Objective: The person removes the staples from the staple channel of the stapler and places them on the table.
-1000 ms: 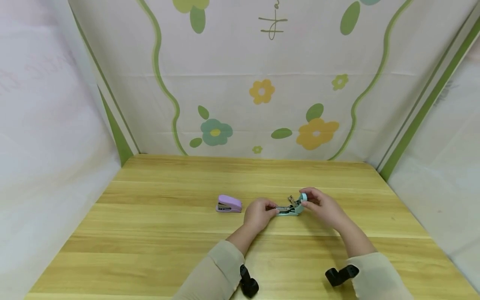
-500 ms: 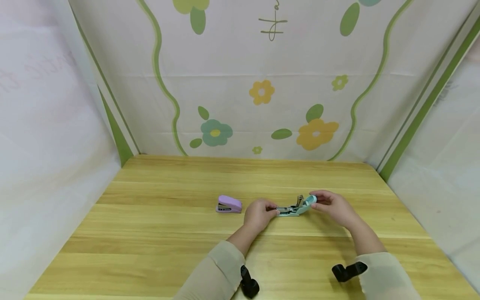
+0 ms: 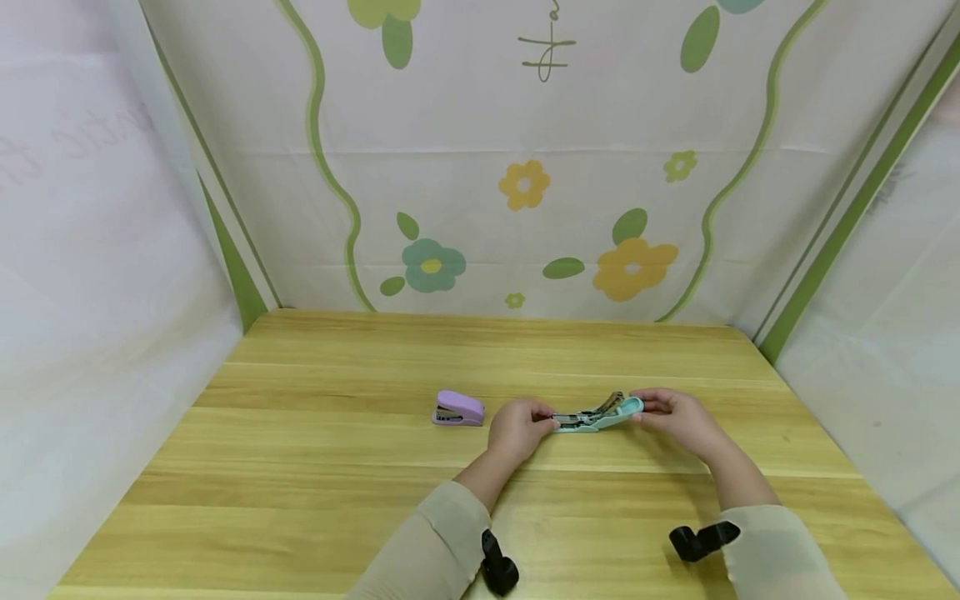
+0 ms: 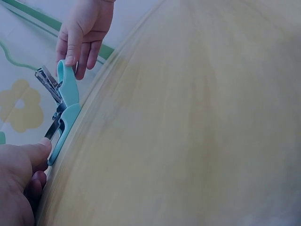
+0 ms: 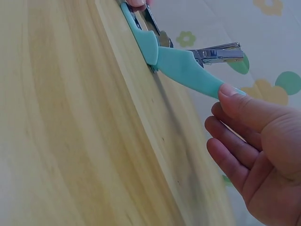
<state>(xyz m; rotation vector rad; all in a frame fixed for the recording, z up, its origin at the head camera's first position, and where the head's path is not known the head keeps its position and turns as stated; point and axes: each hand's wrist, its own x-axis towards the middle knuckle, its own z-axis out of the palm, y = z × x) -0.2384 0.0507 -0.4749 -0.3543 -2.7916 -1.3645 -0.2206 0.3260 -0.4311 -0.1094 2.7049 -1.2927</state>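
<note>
A mint-green stapler [image 3: 609,419] lies opened out on the table, its top cover folded far back to the right. My left hand [image 3: 516,430] pinches the end of its base. With thumb and fingers my right hand [image 3: 678,421] grips the tip of the raised cover. In the right wrist view the metal staple part [image 5: 218,54] sticks up between base and cover, and the cover [image 5: 186,68] slants up off the table. The left wrist view shows the thumb of my left hand [image 4: 21,174] on the metal strip of the base.
A purple stapler [image 3: 458,408] stands on the wooden table [image 3: 337,483] just left of my left hand. White cloth walls [image 3: 480,108] with printed flowers rise behind the table and on both sides. A black wrist camera [image 3: 498,567] sits at each sleeve.
My right hand has swung the green cover further right and down, so the stapler lies flatter. The metal staple part has tilted right with it. My left hand has stayed in place.
</note>
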